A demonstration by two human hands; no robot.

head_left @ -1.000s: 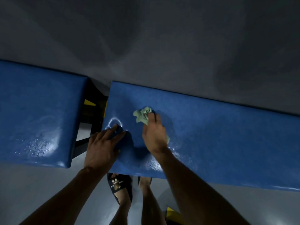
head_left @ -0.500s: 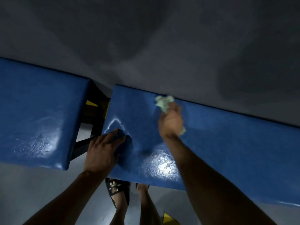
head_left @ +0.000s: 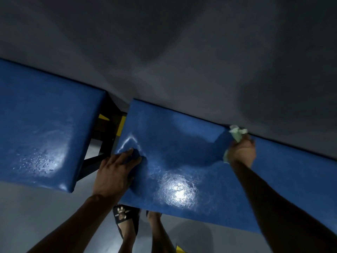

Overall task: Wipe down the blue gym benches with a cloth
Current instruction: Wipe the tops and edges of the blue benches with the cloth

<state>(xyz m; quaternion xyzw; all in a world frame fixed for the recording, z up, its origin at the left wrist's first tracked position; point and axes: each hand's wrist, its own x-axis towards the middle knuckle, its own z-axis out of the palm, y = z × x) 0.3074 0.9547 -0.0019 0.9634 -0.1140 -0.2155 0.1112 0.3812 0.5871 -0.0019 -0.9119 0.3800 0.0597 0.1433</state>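
Both forearms are bare, with no sleeves, watch or bands showing up to the frame's lower edge. The left hand (head_left: 114, 175) and right hand (head_left: 241, 152) wear no gloves or rings that can be made out. At bottom centre two bare lower legs show; one foot wears a black slide sandal (head_left: 124, 219) with a small tan bear figure and pale lettering too blurred to read.
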